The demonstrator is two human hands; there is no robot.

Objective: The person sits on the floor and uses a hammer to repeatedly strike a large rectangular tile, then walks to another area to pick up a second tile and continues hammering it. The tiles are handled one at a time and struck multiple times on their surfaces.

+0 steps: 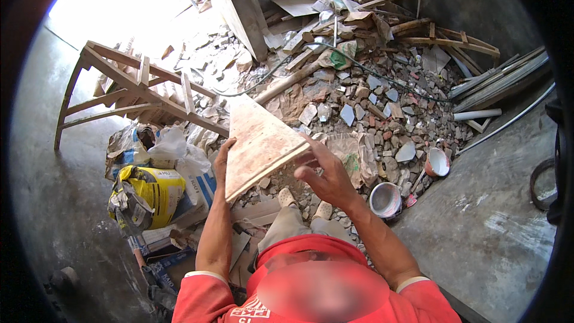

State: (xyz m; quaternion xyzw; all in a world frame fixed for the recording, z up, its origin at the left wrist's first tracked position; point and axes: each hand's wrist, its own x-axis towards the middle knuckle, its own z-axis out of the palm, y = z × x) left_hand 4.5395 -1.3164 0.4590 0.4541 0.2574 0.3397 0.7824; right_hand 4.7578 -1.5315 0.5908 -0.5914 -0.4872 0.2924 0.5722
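Observation:
A flat triangular board (260,143), pale with reddish blotches and a lighter cut edge, is held up in front of my body above the rubble. My left hand (222,164) grips its left side, with the fingers partly hidden by the board. At the right corner, my right hand (327,178) has its fingers at the edge and partly behind it. The right thumb stands away from the board, below that edge.
Broken tile and masonry rubble (382,113) spreads ahead, with scrap timber (382,0) behind. A wooden frame (137,90) leans at left above a yellow bag (152,194). At right are a white bucket (385,199), a smaller bowl (437,161) and stacked strips (502,81).

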